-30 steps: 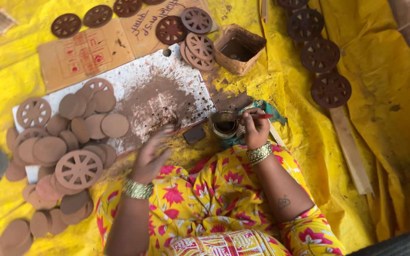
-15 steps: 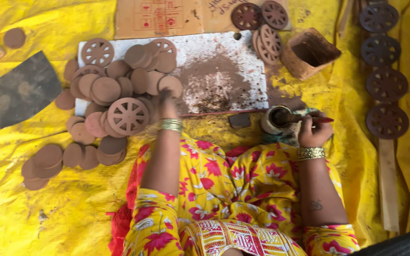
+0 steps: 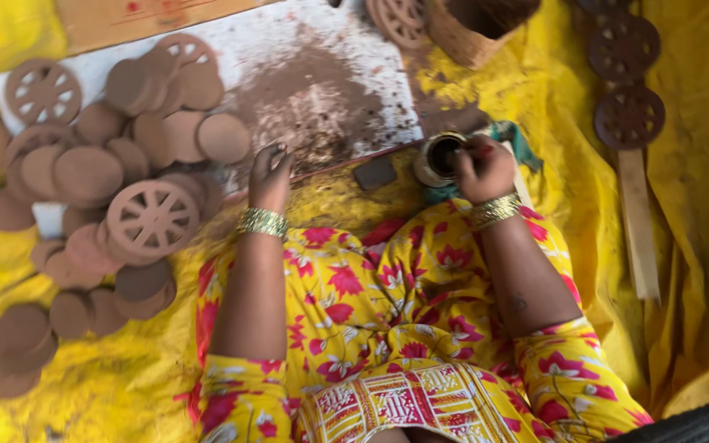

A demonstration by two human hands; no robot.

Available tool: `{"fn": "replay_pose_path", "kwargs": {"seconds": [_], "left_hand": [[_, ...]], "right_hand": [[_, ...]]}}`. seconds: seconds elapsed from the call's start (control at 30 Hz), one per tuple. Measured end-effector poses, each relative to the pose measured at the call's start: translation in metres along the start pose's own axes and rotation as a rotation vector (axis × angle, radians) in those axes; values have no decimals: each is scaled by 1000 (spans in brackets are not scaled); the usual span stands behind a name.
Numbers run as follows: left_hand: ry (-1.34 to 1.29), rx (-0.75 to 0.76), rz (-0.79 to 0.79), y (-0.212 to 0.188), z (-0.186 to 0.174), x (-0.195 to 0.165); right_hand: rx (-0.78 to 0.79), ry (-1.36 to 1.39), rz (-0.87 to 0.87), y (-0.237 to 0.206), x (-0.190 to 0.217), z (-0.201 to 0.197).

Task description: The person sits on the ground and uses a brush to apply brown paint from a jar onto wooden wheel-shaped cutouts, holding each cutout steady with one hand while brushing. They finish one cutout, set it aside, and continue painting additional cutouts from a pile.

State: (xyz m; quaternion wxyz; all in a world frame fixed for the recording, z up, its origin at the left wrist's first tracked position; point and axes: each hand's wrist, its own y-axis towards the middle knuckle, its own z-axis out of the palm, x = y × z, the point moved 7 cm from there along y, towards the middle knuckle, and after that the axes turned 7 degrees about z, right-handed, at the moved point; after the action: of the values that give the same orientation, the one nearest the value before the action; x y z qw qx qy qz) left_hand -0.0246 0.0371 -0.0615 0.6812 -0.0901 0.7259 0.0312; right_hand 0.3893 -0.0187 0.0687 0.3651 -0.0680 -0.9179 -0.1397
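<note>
My left hand (image 3: pixel 271 172) rests with curled fingers on the near edge of a white board (image 3: pixel 289 49), and nothing shows in it. The board is dusted with brown clay powder (image 3: pixel 313 98). Just left of that hand lies a spoked clay wheel (image 3: pixel 152 217) on a heap of plain clay discs (image 3: pixel 84 172). My right hand (image 3: pixel 486 168) is closed on a thin red-tipped tool (image 3: pixel 482 151), held at the mouth of a small metal cup (image 3: pixel 435 157). A small dark square piece (image 3: pixel 375 172) lies between the hands.
A yellow sheet (image 3: pixel 125 385) covers the ground, with more discs (image 3: pixel 18 344) at lower left. Another spoked wheel (image 3: pixel 43 90) lies upper left. A clay box (image 3: pixel 469 37) stands at the top. Dark wheels (image 3: pixel 629 117) sit on a wooden stick (image 3: pixel 638 221) at right, with a teal cloth (image 3: pixel 520 139) nearby.
The view has shifted and closed in. My left hand has drawn in from the powder patch to the board's near edge and curled. The right hand stays at the cup.
</note>
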Motion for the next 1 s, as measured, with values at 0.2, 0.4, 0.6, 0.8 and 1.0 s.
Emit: {"fn": "replay_pose_path", "kwargs": {"seconds": [0.2, 0.4, 0.6, 0.8, 1.0], "left_hand": [[120, 87, 3, -2, -6, 14], [232, 133, -3, -3, -15, 18], [246, 167, -139, -2, -22, 16], [271, 202, -74, 2, -30, 17], [460, 168, -251, -6, -29, 18]], "right_hand": [[43, -9, 6, 3, 22, 5], [60, 69, 90, 5, 21, -11], [143, 100, 37, 5, 37, 1], [68, 248, 117, 2, 32, -37], [114, 309, 138, 4, 33, -35]]}}
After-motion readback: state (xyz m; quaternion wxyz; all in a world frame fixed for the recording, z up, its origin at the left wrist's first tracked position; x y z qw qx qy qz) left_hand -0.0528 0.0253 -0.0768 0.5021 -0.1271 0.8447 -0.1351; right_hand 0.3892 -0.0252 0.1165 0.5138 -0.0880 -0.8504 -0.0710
